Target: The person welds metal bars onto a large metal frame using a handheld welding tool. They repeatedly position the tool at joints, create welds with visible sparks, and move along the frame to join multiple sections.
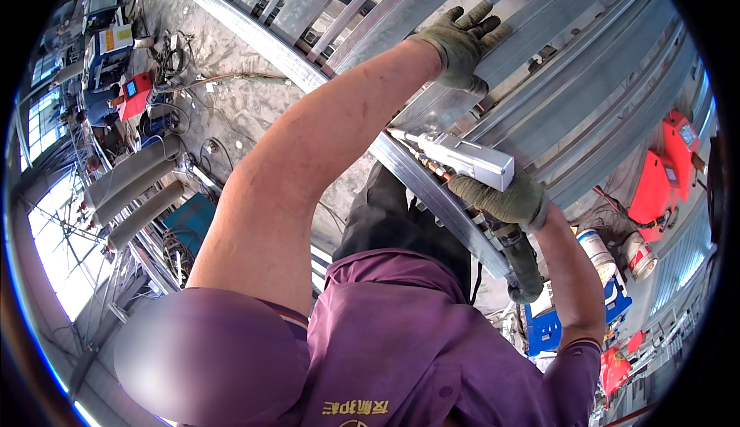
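My left hand [462,45], in a worn green glove, lies with spread fingers across the grey metal slats [385,18]. It holds nothing. Closer to my body, my gloved right hand [505,198] is wrapped round a handheld welding gun [470,159] with a silver-white boxy body. The gun's narrow nozzle points left, its tip close to the end of a metal rail [424,178]; whether they touch I cannot tell. A thick dark hose [524,265] hangs below my right hand. The glove and gun hide the grip.
Red machines with small screens stand at right [651,196] and far left [135,95]. White buckets [597,253] and a blue crate [543,331] sit near my right forearm. Cables [223,80] cross the floor at left, near large grey cylinders [139,184].
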A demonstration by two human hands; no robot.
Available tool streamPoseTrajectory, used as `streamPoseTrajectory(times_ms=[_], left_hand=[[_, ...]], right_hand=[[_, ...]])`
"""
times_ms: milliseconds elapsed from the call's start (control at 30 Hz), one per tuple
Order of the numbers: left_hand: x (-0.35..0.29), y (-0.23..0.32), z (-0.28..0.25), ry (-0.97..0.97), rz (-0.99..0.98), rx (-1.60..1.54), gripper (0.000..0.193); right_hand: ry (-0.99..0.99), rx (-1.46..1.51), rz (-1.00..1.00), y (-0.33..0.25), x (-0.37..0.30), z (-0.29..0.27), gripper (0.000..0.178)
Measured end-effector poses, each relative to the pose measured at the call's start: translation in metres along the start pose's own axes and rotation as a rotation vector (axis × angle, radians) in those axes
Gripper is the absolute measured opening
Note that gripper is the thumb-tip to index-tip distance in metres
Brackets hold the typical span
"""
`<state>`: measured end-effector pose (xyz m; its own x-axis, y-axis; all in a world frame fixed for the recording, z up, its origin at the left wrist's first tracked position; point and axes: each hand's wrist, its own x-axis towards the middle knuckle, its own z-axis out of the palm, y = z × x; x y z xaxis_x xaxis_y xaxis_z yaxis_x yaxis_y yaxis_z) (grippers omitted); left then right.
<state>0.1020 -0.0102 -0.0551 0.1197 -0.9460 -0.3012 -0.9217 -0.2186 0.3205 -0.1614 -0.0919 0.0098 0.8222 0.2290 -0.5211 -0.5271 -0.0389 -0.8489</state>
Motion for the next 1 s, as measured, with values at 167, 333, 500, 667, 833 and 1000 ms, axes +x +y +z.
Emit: streamPoseTrajectory(times_ms=[167, 333, 500, 667, 833, 1000], left_hand=[[-0.002, -0.001, -0.001, -0.011, -0.008, 0.003, 0.125], [0.000, -0.001, -0.002, -0.023, -0.004, 0.010, 0.125], [0.002, -0.002, 0.002, -0.023, -0.020, 0.023, 0.123], [0.000, 0.000, 0.001, -0.014, -0.020, 0.035, 0.125], [0.000, 0.001, -0.001, -0.012, -0.025, -0.001, 0.125], [-0.001, 0.000, 0.000, -0.009, -0.016, 0.000, 0.125]], right_hand=[[-0.009, -0.019, 0.009, -0.015, 0.001, -0.001, 0.043], [0.008, -0.034, -0.035, -0.004, 0.001, 0.002, 0.042], [0.000, -0.046, 0.007, -0.003, 0.001, 0.002, 0.043], [0.014, -0.091, -0.015, -0.008, -0.002, 0.000, 0.043], [0.009, -0.077, -0.031, -0.007, -0.004, 0.001, 0.042], [-0.026, -0.047, -0.018, -0.004, -0.004, 0.000, 0.044]])
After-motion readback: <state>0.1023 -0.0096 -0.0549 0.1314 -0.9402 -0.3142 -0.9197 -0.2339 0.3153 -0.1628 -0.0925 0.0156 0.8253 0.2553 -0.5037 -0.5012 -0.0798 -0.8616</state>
